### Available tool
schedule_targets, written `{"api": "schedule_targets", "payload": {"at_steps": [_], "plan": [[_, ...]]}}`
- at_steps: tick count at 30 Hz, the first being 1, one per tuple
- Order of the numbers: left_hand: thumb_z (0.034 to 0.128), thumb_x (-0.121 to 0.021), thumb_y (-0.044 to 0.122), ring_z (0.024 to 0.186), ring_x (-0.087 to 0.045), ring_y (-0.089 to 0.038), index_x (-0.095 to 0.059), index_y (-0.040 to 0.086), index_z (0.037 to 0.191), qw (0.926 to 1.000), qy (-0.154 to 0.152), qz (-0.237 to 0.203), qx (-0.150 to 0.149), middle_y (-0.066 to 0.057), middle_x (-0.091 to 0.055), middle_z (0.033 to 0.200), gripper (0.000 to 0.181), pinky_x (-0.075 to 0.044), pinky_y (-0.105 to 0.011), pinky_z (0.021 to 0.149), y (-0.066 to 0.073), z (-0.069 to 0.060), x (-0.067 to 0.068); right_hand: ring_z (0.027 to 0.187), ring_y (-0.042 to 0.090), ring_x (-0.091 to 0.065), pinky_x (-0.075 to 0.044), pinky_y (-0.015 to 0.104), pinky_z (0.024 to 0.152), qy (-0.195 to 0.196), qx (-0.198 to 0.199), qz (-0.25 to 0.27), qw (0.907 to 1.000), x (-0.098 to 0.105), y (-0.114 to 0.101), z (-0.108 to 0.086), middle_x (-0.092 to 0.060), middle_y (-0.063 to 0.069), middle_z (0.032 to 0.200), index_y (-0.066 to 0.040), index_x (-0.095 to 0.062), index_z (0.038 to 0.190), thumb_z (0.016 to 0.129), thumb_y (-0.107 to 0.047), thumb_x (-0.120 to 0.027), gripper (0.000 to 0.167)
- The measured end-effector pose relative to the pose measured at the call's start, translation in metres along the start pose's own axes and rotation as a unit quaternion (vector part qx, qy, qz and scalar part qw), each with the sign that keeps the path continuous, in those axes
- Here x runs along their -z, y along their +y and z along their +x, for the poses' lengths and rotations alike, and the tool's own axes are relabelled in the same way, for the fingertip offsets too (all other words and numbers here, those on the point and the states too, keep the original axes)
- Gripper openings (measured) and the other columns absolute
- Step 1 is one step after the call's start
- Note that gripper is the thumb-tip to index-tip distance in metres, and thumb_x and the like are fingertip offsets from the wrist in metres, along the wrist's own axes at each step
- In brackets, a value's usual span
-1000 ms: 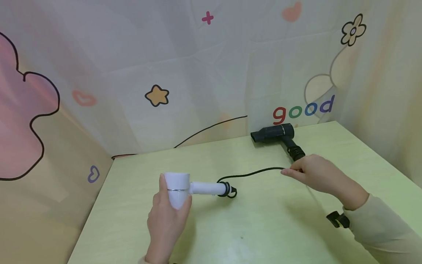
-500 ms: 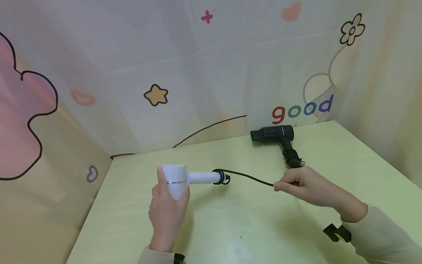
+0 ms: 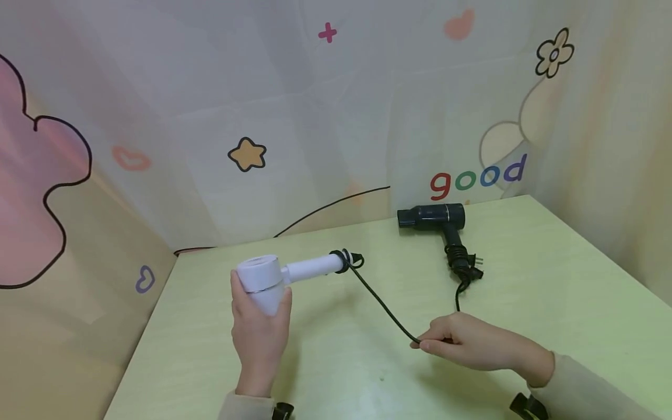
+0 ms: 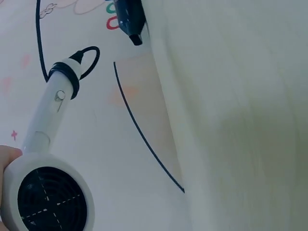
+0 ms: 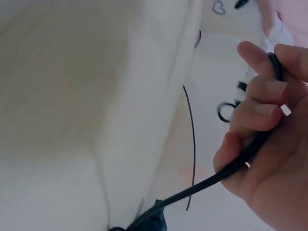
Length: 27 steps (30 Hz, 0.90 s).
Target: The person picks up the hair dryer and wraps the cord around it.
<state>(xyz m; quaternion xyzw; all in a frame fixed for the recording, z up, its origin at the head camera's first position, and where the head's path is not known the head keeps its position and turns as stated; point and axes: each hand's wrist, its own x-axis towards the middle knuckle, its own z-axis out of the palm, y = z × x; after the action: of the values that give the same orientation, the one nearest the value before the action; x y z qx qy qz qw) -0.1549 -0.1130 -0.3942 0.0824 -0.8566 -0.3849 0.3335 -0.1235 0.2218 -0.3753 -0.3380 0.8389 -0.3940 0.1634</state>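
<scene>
In the head view my left hand (image 3: 259,341) grips the barrel of a white hair dryer (image 3: 312,268), lifted above the table. Its handle points right, with loops of black cord (image 3: 385,307) wound round the end. My right hand (image 3: 475,344) pinches that cord at the lower right, and the stretch between the hands slants down. The left wrist view shows the white dryer's dark round grille (image 4: 52,199). Curled fingers (image 5: 263,89) hold the cord in the right wrist view. Beyond that hand, cord continues toward a black hair dryer (image 3: 433,216) at the back right.
The black dryer lies on the pale green table (image 3: 336,367) near the back curtain (image 3: 325,128). Cord is bundled round its handle, and a plug (image 3: 476,261) sticks out there. Printed curtains enclose the back and sides of the table.
My right hand has come down and slightly left with the cord, uncovering the black dryer's handle. My left hand has tilted the white dryer, its handle end rising.
</scene>
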Motion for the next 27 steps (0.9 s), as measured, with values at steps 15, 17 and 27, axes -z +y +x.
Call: {"api": "schedule_targets", "payload": {"at_steps": [15,17,27], "plan": [[0.0852,-0.069,0.032,0.099,-0.056,-0.025,-0.012,0.029,0.15,0.9481,-0.083,-0.254,0.172,-0.011,-0.052,0.116,0.087,-0.049,-0.039,0.078,0.017,-0.009,0.01,0.064,-0.001,-0.043,-0.038,0.021,0.061,0.014,-0.061,-0.076,0.9951,-0.019,0.013,0.019,-0.065,-0.005,0.087,-0.018,-0.071,0.11,0.098,-0.039,-0.046,0.035],[0.0868,-0.068,0.029,0.101,-0.057,-0.025,-0.013,0.027,0.15,0.94,-0.082,-0.283,0.172,-0.012,-0.052,0.118,0.083,-0.05,-0.04,0.08,0.02,-0.01,0.012,0.066,0.0,-0.044,-0.038,0.022,0.062,0.03,-0.065,-0.091,0.9933,-0.018,0.016,0.02,-0.064,-0.005,0.085,-0.016,-0.07,0.112,0.099,-0.039,-0.045,0.037],[0.0899,-0.064,0.024,0.094,-0.06,-0.014,-0.018,0.021,0.148,0.923,-0.056,-0.328,0.194,-0.014,-0.054,0.115,0.074,-0.053,-0.029,0.074,0.024,-0.006,0.022,0.07,0.01,-0.05,-0.041,0.031,0.066,0.113,-0.211,-0.138,0.9611,-0.01,0.035,0.023,-0.065,-0.005,0.084,-0.013,-0.071,0.098,0.099,-0.04,-0.044,0.038]]}}
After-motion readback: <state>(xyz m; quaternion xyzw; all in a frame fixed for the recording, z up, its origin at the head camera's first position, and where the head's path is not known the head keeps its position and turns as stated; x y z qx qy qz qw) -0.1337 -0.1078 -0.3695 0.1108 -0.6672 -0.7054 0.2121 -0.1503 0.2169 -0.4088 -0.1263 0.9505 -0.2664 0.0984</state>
